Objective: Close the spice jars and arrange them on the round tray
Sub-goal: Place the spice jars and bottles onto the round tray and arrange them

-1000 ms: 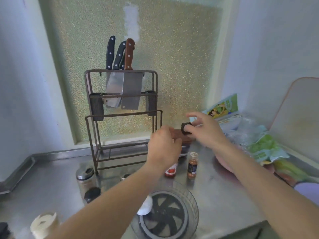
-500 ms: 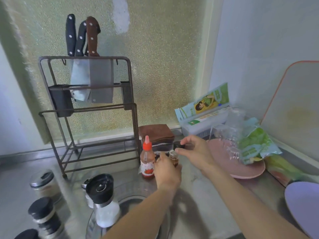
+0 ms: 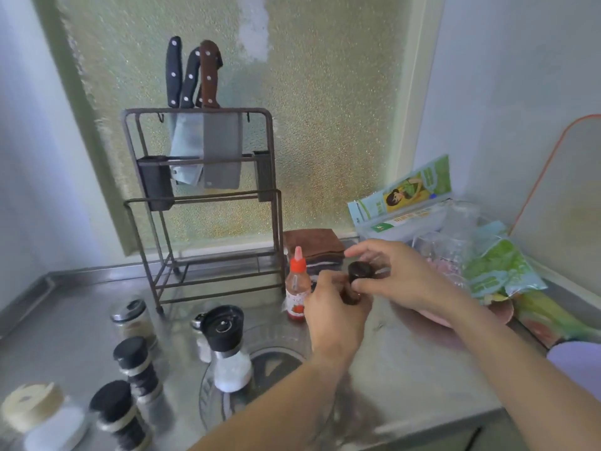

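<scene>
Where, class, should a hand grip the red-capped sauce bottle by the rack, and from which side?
Grip the red-capped sauce bottle around its straight body, below the tapering cap. It stands upright, so a sideways wrap should hold it. Probably come from the front left: the knife rack stands behind it and the left hand crowds its right.

text: none legible | packet (image 3: 403, 193) and bottle (image 3: 296, 288) labels: blurred

Left hand (image 3: 335, 312): forearm extended forward, fingers curled closed in a grip. Right hand (image 3: 400, 276): forearm angled in from right, fingertips pinched together, meeting left hand.
</scene>
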`<control>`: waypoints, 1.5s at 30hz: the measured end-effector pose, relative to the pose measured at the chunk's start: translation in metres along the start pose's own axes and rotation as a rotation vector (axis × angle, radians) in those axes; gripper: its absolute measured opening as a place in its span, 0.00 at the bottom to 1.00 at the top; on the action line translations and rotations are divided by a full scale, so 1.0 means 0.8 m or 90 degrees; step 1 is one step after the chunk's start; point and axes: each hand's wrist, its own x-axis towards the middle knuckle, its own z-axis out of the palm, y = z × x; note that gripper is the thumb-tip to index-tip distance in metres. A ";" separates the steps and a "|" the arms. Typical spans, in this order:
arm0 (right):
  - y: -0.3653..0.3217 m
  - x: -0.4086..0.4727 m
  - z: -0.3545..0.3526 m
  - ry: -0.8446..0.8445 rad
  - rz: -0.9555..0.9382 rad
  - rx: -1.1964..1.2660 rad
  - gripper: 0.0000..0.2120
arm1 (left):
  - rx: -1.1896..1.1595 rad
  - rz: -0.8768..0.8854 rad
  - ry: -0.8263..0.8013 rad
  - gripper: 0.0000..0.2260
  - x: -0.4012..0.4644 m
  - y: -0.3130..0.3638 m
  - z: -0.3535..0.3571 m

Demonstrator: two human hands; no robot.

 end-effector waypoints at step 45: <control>-0.279 -0.091 0.197 -0.361 -0.155 -0.401 0.21 | -0.020 -0.070 0.097 0.14 -0.174 -0.078 -0.343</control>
